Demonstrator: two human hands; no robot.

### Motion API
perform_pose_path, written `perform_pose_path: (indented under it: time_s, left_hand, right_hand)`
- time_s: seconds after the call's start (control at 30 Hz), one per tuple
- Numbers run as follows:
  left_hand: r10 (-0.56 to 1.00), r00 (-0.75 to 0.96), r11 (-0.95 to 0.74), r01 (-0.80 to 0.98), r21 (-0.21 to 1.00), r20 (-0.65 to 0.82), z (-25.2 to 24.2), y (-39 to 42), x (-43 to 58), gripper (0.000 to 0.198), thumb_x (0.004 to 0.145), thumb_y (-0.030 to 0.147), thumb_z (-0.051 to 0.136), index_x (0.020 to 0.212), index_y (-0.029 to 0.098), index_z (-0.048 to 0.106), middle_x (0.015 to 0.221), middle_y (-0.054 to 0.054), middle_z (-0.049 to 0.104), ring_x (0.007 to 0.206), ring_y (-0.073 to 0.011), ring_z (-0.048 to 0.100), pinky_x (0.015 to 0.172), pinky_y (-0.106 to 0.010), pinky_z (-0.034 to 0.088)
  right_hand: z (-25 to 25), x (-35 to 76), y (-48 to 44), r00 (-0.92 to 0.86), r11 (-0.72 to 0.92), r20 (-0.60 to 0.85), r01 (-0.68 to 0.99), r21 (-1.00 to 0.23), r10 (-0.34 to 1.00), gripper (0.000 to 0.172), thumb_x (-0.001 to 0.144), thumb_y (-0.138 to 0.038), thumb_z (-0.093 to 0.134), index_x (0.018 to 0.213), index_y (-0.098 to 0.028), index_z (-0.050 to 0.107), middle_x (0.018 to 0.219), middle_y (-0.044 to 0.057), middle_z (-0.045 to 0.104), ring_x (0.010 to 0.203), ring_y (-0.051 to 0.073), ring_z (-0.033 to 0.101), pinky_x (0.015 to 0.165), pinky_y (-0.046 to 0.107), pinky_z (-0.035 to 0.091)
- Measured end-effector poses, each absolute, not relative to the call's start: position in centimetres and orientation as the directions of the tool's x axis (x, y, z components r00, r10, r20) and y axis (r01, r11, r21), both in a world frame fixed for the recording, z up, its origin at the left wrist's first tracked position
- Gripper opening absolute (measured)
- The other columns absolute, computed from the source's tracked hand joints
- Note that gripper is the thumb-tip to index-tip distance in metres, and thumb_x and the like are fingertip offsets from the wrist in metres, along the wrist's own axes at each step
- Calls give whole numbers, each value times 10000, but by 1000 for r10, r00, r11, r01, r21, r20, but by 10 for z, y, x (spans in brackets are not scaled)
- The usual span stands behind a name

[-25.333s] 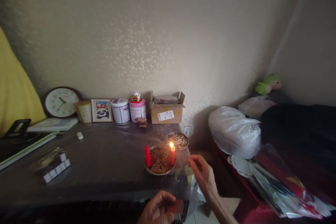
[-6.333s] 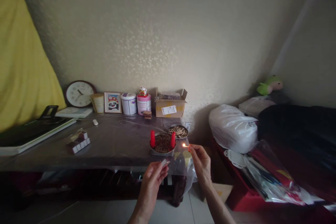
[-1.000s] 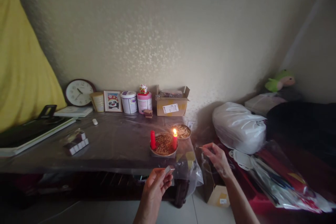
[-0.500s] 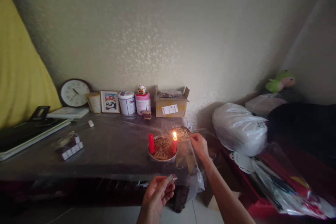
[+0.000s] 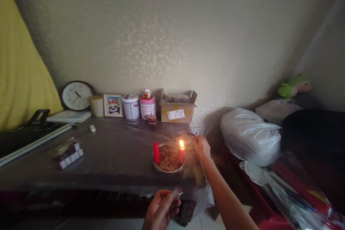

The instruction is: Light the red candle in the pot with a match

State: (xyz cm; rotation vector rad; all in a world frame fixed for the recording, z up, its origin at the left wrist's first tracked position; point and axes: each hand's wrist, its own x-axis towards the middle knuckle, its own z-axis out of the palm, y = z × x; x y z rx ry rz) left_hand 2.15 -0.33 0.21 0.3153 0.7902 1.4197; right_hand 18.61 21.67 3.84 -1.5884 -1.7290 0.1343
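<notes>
My left hand (image 5: 161,208) grips a small matchbox (image 5: 176,194) between thumb and fingers, in front of the table edge. Out to the right, my right hand (image 5: 202,146) has its fingers drawn together at the right rim of the far round tin (image 5: 176,137), which holds thin sticks like matches. Whatever is in those fingers is too small to make out. A nearer round tin (image 5: 169,171) with brown grainy contents has two red candles standing in it. The right candle (image 5: 182,155) burns with a bright flame; the left candle (image 5: 156,153) is unlit.
A stack of small boxes (image 5: 71,158) in clear wrap lies on the table's left, near a black-and-white device (image 5: 32,140). Along the wall stand a clock (image 5: 78,95), a framed panda picture (image 5: 113,105), two canisters and an open cardboard box (image 5: 178,113). White bags (image 5: 249,134) sit right.
My right hand has moved slightly left and in over the rim of the far tin. My left hand still holds the matchbox. The view has shifted a little.
</notes>
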Motion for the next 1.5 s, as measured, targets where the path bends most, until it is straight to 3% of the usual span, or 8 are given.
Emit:
perform_pose_path:
  time_s: [0.2,0.3,0.43,0.63,0.87,1.17,1.37,1.5]
  left_hand:
    - [956,-18,181,-748,639,-292,0,-6,22,361,487,428,874,670,192,670,777,-68,780,701,-180,682,664,-287,476]
    - [956,-21,186,-726,662,-291,-3,-7,23,391,478,456,871,676,183,672,760,-63,774,701,-170,679,662,-277,476]
    - [967,-56,155,-651,743,-250,-7,-10,25,417,494,496,849,703,178,678,731,-49,750,715,-180,669,659,-281,476]
    - [995,-86,5,-419,908,-45,-1,-21,31,355,620,487,780,755,175,678,708,-48,717,685,-186,635,652,-294,475]
    - [998,-51,18,-365,931,-39,4,-28,33,294,629,404,798,795,199,669,763,-34,737,750,-190,665,701,-283,488]
    - [1000,-19,13,-327,945,-20,3,-29,23,394,630,482,775,903,216,677,872,-64,740,829,-221,663,777,-331,485]
    - [999,33,48,-406,912,-38,-9,-26,23,385,627,464,782,923,236,691,916,-57,731,876,-232,659,772,-339,490]
    - [986,33,156,-505,849,-162,-19,-21,22,406,642,499,757,927,219,684,911,-60,723,836,-217,656,704,-325,492]
  right_hand:
    - [47,204,165,46,310,509,745,-591,860,118,822,-278,531,810,-199,616,853,54,640,782,200,610,712,292,462]
    - [50,208,114,28,340,497,696,-632,868,179,855,-348,523,828,-198,618,783,26,657,701,174,623,654,261,487]
    - [47,195,44,-138,457,460,530,-714,877,314,914,-436,471,755,-199,600,679,3,624,640,153,610,605,230,489]
    - [23,178,0,-317,659,578,390,-643,752,246,885,-450,563,981,-232,624,1047,61,675,985,185,657,854,237,523]
    - [5,185,-2,-341,625,525,386,-678,780,234,892,-443,563,969,-232,631,1015,56,679,952,168,674,837,216,534]
    - [4,185,-2,-422,590,450,298,-751,787,238,882,-413,591,1019,-222,621,986,49,655,935,167,642,834,252,515]
    - [3,186,1,-432,581,448,249,-775,783,250,840,-407,641,981,-201,624,946,55,658,860,169,646,763,255,527]
    - [7,185,-1,-387,544,441,214,-811,810,233,836,-391,644,980,-209,628,956,50,666,869,169,653,768,245,531]
